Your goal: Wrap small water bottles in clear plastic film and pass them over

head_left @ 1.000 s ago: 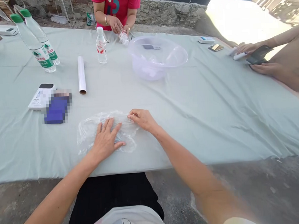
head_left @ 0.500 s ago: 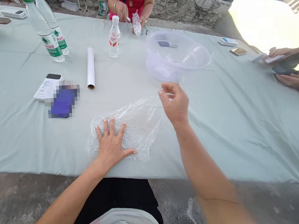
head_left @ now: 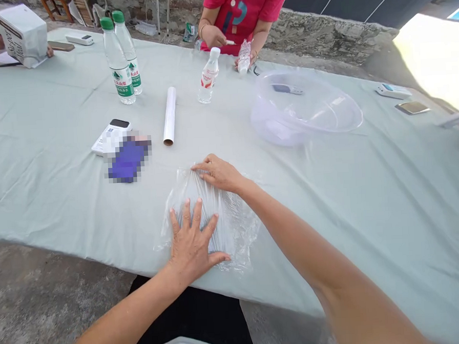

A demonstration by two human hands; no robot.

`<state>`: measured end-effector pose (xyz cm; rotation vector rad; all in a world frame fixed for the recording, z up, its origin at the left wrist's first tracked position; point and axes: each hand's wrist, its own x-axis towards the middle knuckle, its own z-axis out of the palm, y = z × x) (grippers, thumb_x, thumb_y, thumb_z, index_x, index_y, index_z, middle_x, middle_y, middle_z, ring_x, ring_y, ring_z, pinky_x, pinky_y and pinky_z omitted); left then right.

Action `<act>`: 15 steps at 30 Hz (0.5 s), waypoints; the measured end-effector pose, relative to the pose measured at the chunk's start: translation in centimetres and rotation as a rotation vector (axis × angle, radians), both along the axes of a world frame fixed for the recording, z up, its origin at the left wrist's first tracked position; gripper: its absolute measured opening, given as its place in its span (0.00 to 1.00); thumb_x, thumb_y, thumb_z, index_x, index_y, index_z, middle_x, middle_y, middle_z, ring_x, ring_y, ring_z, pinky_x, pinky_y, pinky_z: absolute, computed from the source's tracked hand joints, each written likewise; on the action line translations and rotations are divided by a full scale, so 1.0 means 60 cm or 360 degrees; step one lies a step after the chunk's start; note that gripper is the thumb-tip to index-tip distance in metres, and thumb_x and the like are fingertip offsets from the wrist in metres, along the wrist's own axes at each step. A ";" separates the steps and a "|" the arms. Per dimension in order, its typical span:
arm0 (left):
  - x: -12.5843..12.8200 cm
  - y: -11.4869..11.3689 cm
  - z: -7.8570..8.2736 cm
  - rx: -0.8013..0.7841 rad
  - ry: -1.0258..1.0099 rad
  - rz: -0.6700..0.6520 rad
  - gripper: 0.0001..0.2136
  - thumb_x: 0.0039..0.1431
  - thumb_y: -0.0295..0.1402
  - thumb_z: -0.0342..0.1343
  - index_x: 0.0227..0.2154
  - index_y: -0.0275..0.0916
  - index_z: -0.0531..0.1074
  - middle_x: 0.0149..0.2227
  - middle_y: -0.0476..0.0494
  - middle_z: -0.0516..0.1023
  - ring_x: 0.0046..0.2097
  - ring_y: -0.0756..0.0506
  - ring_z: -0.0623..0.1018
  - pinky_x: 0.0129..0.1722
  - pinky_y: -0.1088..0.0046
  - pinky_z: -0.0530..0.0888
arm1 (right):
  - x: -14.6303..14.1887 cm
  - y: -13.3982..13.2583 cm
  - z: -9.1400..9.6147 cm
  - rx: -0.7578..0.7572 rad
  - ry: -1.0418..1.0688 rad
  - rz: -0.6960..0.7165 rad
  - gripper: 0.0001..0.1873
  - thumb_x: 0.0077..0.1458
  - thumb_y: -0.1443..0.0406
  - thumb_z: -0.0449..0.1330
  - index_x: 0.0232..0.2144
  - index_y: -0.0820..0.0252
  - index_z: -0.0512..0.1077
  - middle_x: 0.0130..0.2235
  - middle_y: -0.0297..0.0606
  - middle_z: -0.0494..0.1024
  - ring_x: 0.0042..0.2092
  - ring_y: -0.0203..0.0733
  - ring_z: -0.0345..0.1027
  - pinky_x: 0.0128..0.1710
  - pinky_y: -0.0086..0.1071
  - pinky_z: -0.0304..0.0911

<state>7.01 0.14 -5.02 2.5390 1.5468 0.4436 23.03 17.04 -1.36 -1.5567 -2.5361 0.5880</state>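
A crumpled sheet of clear cling film (head_left: 238, 233) lies on the table near its front edge, with creases running between my two hands. My left hand (head_left: 192, 243) presses flat on it, fingers spread. At the sheet's far edge, my right hand (head_left: 220, 172) pinches the film between thumb and forefinger, drawing it into folds. Beyond them lies a roll of cling film (head_left: 169, 116) on a cardboard core. Left of my hands, a blurred-out purple item (head_left: 128, 161) rests against a white device (head_left: 110, 139) with a dark screen.
A clear plastic basin (head_left: 273, 128) stands to the right. Two green-capped water bottles (head_left: 122, 77) and a white-capped bottle (head_left: 208, 78) stand farther back. Across the table, a person in red (head_left: 240, 17) holds a crinkled bottle. Another person at far left holds a white box (head_left: 24, 36).
My right hand has come from the right of the film to its far edge and now pinches it. My left hand stays flat on the sheet. The view has shifted left.
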 end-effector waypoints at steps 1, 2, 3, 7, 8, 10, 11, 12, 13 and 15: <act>0.000 -0.003 -0.001 -0.0009 0.0001 0.0009 0.45 0.44 0.64 0.60 0.64 0.48 0.65 0.71 0.27 0.51 0.71 0.20 0.47 0.62 0.26 0.44 | 0.003 0.021 -0.001 0.0021 0.0020 0.0005 0.21 0.63 0.65 0.54 0.56 0.49 0.73 0.52 0.43 0.68 0.47 0.44 0.68 0.49 0.38 0.64; 0.000 -0.006 -0.003 -0.0020 -0.0002 0.0024 0.45 0.45 0.65 0.60 0.64 0.48 0.65 0.71 0.27 0.53 0.71 0.20 0.47 0.63 0.27 0.45 | 0.007 0.041 -0.003 0.0043 0.0047 0.0010 0.20 0.63 0.64 0.54 0.55 0.50 0.74 0.53 0.44 0.68 0.48 0.44 0.69 0.51 0.39 0.63; 0.001 -0.009 -0.004 -0.0033 -0.0010 0.0040 0.45 0.45 0.65 0.59 0.64 0.48 0.65 0.70 0.27 0.54 0.71 0.20 0.48 0.63 0.27 0.45 | 0.012 0.061 -0.004 0.0067 0.0074 0.0006 0.19 0.62 0.63 0.55 0.54 0.50 0.75 0.54 0.44 0.68 0.48 0.45 0.69 0.52 0.40 0.63; 0.001 -0.013 -0.014 -0.0005 -0.0080 0.0064 0.45 0.45 0.68 0.56 0.64 0.49 0.64 0.69 0.27 0.56 0.70 0.20 0.52 0.62 0.26 0.49 | 0.040 0.145 0.001 0.0119 0.0085 -0.0267 0.18 0.59 0.66 0.56 0.50 0.55 0.77 0.53 0.44 0.74 0.44 0.44 0.71 0.55 0.42 0.62; 0.001 -0.012 -0.019 0.0029 -0.0101 0.0065 0.46 0.45 0.68 0.55 0.64 0.48 0.64 0.69 0.26 0.56 0.69 0.20 0.53 0.61 0.26 0.51 | 0.046 0.170 0.007 0.0127 0.0093 -0.0403 0.18 0.59 0.66 0.56 0.50 0.57 0.77 0.51 0.44 0.75 0.43 0.44 0.71 0.55 0.42 0.62; 0.002 -0.008 -0.031 0.0135 -0.0145 0.0066 0.48 0.44 0.71 0.53 0.64 0.47 0.64 0.68 0.25 0.58 0.68 0.19 0.56 0.59 0.26 0.54 | 0.053 0.225 0.022 0.0162 0.0152 -0.0721 0.18 0.59 0.66 0.56 0.51 0.61 0.76 0.48 0.45 0.77 0.44 0.44 0.72 0.55 0.42 0.63; 0.004 -0.006 -0.037 0.0219 -0.0172 0.0073 0.48 0.43 0.71 0.51 0.63 0.47 0.65 0.68 0.25 0.60 0.68 0.19 0.57 0.60 0.27 0.55 | 0.053 0.253 0.032 0.0185 0.0216 -0.0878 0.21 0.59 0.65 0.58 0.54 0.62 0.73 0.49 0.46 0.77 0.45 0.45 0.72 0.54 0.42 0.63; 0.006 -0.003 -0.043 0.0314 -0.0203 0.0105 0.47 0.44 0.71 0.51 0.62 0.47 0.66 0.66 0.26 0.62 0.68 0.21 0.58 0.61 0.29 0.54 | 0.050 0.282 0.042 0.0196 0.0306 -0.1017 0.26 0.58 0.63 0.60 0.58 0.64 0.69 0.50 0.48 0.76 0.47 0.47 0.71 0.52 0.41 0.65; 0.008 -0.001 -0.048 0.0408 -0.0237 0.0162 0.44 0.45 0.70 0.53 0.61 0.48 0.68 0.64 0.28 0.66 0.68 0.23 0.59 0.63 0.31 0.52 | 0.044 0.310 0.051 0.0195 0.0417 -0.1144 0.33 0.56 0.61 0.63 0.62 0.65 0.63 0.53 0.51 0.74 0.49 0.48 0.71 0.49 0.41 0.66; 0.017 0.004 -0.053 0.0579 -0.0315 0.0311 0.32 0.50 0.62 0.59 0.55 0.52 0.73 0.60 0.36 0.73 0.69 0.29 0.60 0.67 0.37 0.49 | 0.024 0.364 0.067 0.0200 0.0617 -0.1333 0.46 0.54 0.58 0.67 0.68 0.65 0.52 0.60 0.58 0.66 0.52 0.50 0.69 0.42 0.39 0.68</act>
